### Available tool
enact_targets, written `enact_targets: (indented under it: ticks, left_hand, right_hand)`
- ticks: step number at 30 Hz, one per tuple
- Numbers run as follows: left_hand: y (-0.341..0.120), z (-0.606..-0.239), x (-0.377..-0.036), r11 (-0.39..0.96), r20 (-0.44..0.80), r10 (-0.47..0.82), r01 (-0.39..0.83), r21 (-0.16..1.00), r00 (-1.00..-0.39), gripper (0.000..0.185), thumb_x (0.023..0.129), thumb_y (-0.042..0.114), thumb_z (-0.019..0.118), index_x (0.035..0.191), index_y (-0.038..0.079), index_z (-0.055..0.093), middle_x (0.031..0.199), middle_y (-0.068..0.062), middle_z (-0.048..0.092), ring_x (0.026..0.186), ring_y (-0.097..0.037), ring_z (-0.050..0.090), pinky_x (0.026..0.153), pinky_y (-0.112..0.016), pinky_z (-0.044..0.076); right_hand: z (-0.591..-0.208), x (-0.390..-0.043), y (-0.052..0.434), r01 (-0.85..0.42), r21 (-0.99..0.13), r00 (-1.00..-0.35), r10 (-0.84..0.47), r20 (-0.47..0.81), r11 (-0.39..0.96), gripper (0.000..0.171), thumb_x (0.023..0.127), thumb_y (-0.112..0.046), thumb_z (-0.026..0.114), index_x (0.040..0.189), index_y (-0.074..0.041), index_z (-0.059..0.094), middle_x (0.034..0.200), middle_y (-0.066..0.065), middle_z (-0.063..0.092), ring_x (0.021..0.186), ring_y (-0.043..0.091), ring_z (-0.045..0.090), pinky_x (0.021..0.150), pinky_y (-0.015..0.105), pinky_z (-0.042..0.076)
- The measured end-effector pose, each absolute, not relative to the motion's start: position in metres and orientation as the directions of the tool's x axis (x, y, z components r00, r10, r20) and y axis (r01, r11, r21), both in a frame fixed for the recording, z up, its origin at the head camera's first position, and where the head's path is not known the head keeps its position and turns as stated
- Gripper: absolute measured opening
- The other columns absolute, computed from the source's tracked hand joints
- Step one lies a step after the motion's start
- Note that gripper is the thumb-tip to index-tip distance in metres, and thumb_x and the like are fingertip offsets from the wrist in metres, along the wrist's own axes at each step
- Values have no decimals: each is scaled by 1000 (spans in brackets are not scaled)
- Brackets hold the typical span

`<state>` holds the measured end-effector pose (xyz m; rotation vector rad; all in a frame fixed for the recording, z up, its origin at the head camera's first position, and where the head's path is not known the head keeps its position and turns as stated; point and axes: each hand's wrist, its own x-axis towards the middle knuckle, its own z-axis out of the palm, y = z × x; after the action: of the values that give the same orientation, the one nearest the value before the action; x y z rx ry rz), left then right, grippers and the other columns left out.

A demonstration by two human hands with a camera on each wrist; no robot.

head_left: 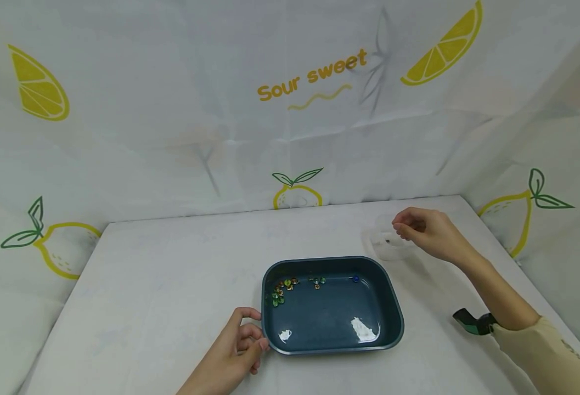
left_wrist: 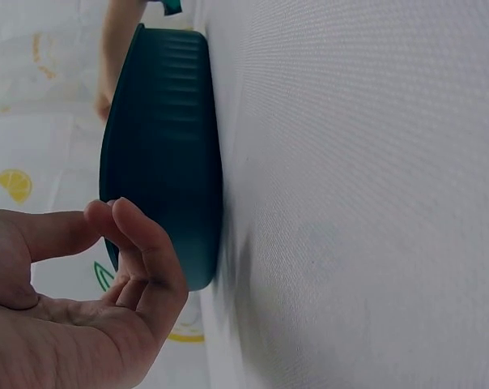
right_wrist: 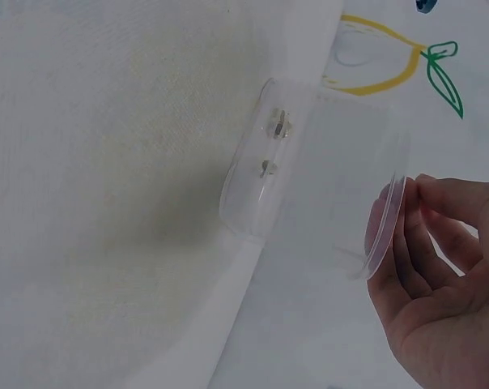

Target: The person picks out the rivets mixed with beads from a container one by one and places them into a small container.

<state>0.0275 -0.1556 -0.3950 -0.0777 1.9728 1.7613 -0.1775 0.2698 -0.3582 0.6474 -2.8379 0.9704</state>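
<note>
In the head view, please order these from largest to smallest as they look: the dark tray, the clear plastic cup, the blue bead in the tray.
1. The dark tray, by far the largest.
2. The clear plastic cup, much smaller, partly hidden by the right hand.
3. The blue bead, a tiny dot.

The cup lies farther from the camera, but the order holds.

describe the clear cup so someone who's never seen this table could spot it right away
Start at the dark blue tray in the middle of the white table. Just past its far right corner stands the clear plastic cup, directly under the right hand, whose fingers touch its rim. It is the only see-through thing there, almost blending into the tablecloth.
</note>
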Motion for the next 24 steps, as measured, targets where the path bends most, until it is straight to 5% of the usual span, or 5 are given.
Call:
enact_targets:
  ticks: [17, 24]
  left_hand:
    - [-155, -395, 26, 154, -388, 284, -357, 921, -877, 49, 108, 8, 61, 147, 2, 32, 97, -9, 63, 69, -15, 57, 61, -26, 50]
    - [-155, -395, 26, 159, -395, 278, -364, 918, -876, 50, 108, 9, 62, 148, 3, 32, 97, -9, 63, 69, -16, 57, 61, -26, 49]
  right_hand:
    - [-345, -167, 254, -445, -575, -894, -379, 239, 687, 13, 101, -7, 75, 113, -2, 75, 96, 11, 79, 81, 2, 70, 76, 10, 56]
    - [-331, -155, 234, -505, -614, -856, -445, 265, 607, 10, 101, -7, 76, 111, -8, 76, 93, 2, 78, 80, 8, 71, 75, 16, 59]
